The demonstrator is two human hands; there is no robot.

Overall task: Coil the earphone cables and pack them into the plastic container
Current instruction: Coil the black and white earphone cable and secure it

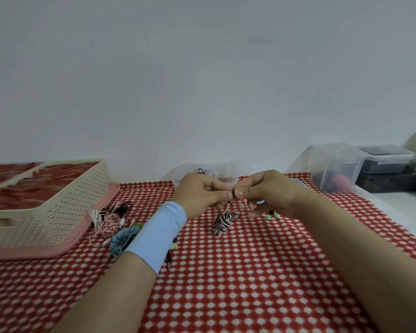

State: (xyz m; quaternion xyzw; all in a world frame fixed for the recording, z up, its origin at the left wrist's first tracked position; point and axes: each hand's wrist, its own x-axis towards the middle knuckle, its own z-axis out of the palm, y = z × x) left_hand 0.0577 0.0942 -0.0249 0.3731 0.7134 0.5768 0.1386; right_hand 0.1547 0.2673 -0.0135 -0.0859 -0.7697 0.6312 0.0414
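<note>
Tail end of a striped coil pinched in both hands

The desk [250, 272], under its red-and-white patterned cloth, carries a cream perforated plastic basket [58, 207] at my left and the clear plastic container [183, 175] just behind my knuckles. A tangle of pink, black and blue earphone cables [111, 222] lies beside the basket, uncoiled. My left hand [202, 193] and right hand [267, 193] meet thumb to thumb, each pinching the loose end of the black-and-white striped earphone cable [225, 221]. Its wound bundle hangs below them, at or just above the cloth; I cannot tell which. I judge it very light, limp and springy, so the wraps may loosen. I would hold it round the bundle's waist, not by the thin tail.
</note>
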